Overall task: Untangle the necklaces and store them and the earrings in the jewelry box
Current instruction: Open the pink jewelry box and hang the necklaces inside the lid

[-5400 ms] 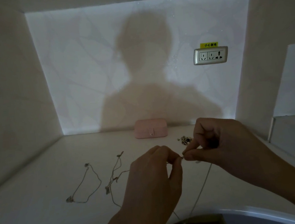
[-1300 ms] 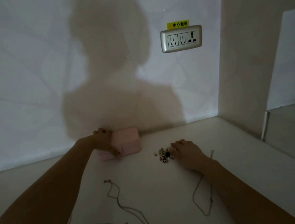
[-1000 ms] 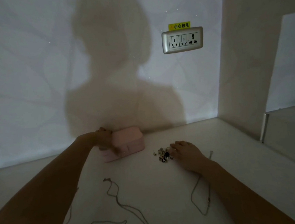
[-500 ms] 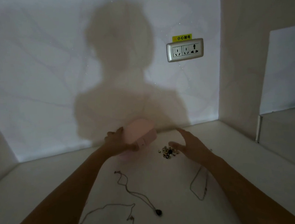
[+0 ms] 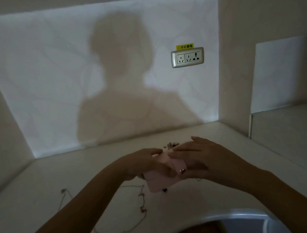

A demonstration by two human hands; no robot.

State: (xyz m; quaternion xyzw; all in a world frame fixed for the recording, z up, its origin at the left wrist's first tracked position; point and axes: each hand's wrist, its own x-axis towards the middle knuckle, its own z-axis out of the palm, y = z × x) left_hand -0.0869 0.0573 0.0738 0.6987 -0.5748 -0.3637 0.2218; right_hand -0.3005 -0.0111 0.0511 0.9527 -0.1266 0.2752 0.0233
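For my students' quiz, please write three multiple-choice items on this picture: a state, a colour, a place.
1. What holds the jewelry box? A nothing; B one hand only; C the left hand and the right hand together.
2. The box's colour? A pink; B black; C green.
3. Where do the earrings lie? A inside the box; B on the table, beyond the hands; C in the right hand.
Answers: 1 C, both hands grip it; 2 A, its sides look pale pink; 3 B, the small heap shows behind the hands.
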